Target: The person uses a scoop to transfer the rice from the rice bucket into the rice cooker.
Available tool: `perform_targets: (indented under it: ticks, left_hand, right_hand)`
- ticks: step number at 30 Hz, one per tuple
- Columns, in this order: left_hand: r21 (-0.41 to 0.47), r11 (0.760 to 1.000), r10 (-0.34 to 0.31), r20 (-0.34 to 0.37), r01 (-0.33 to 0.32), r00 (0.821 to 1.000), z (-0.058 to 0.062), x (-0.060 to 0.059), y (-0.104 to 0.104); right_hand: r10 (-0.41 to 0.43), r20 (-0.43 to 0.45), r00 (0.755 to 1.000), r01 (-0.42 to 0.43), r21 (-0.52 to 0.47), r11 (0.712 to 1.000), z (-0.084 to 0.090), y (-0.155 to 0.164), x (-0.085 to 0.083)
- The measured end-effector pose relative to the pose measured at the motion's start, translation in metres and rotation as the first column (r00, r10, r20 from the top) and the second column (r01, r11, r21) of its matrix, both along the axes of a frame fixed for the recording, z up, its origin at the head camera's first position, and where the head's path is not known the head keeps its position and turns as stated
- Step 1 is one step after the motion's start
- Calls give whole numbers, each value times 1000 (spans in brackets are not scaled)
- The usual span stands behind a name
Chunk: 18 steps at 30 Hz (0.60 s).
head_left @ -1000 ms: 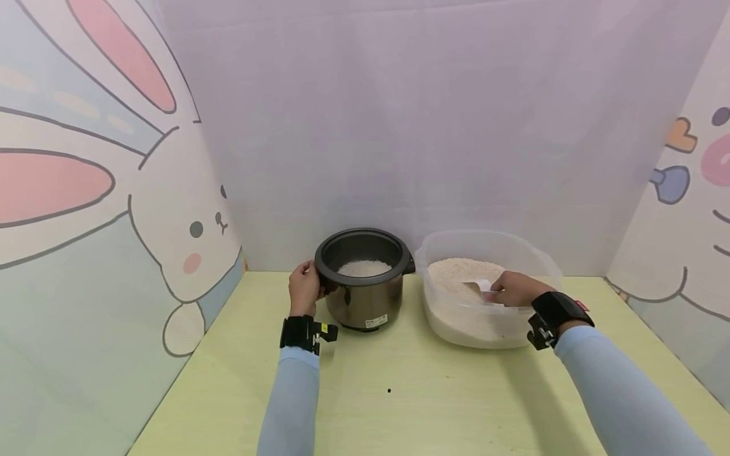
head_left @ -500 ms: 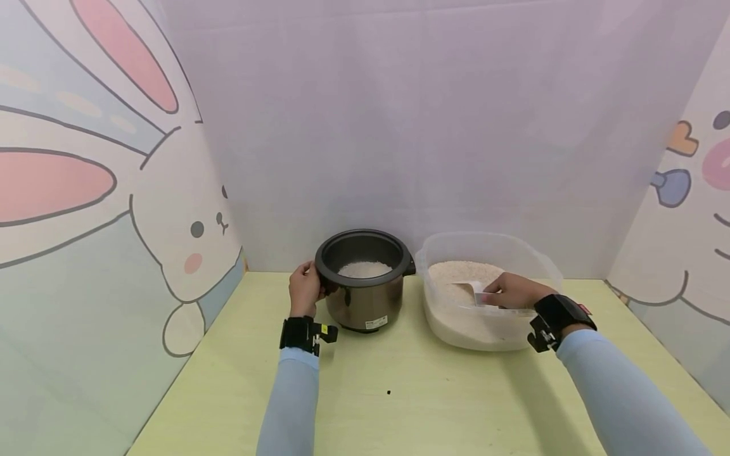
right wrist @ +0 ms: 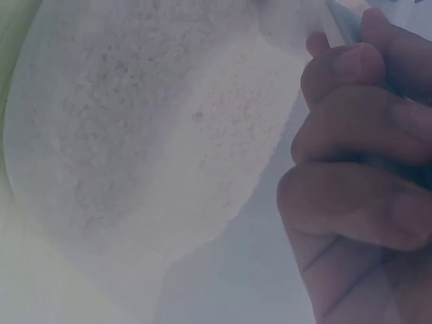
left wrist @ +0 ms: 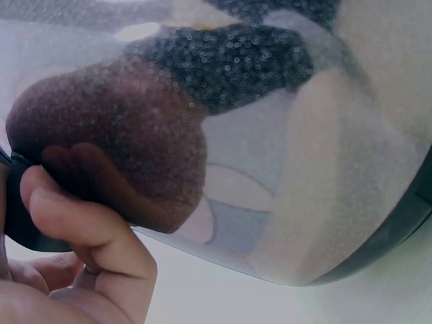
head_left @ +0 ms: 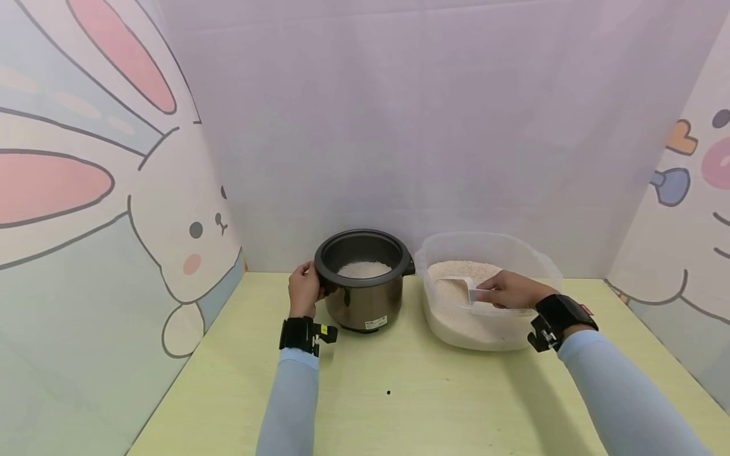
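scoop (head_left: 459,286) shifted left | right hand (head_left: 509,291) hides handle | fill unclear

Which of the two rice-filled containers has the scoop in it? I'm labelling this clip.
The clear plastic tub on the right: the right hand holds the white scoop in its rice. The dark cooker pot, held by the left hand, has none.

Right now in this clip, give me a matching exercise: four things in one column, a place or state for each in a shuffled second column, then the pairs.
Things:
1. left hand
2. right hand
3. rice cooker pot
4. clear plastic tub

Places or states:
A. holds a white scoop over the rice
B. stands right of the pot, with much rice in it
C. grips the pot's left handle
D. dark and metallic, with a little rice at the bottom

Pairs: 1-C, 2-A, 3-D, 4-B
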<state>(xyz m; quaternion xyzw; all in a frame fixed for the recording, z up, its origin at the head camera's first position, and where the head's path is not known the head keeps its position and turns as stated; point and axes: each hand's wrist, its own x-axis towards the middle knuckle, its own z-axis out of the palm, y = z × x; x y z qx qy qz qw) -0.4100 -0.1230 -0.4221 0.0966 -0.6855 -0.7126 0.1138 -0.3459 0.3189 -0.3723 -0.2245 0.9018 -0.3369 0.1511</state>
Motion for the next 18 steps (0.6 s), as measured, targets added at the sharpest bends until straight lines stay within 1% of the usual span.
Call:
perform_targets:
  ticks: [4,8,14,18]
  left_hand:
    - [-4,1000,0,-2,0,1000,0,0,0]
    - [-2,1000,1,-9,-1,1000,-1,0,0]
    - [0,1000,-1,-17,1,1000,-2,-1,0]
    - [-15,1000,0,-23,0,1000,-3,-1,0]
  right_hand:
    - [-25,75,997,30,-68,997,0,2,-1]
    - [-47,142,989,65,-123,990,1,3,-2]
    - [-80,177,981,105,-136,985,4,8,-1]
    - [-88,209,974,128,-186,974,6,11,-1]
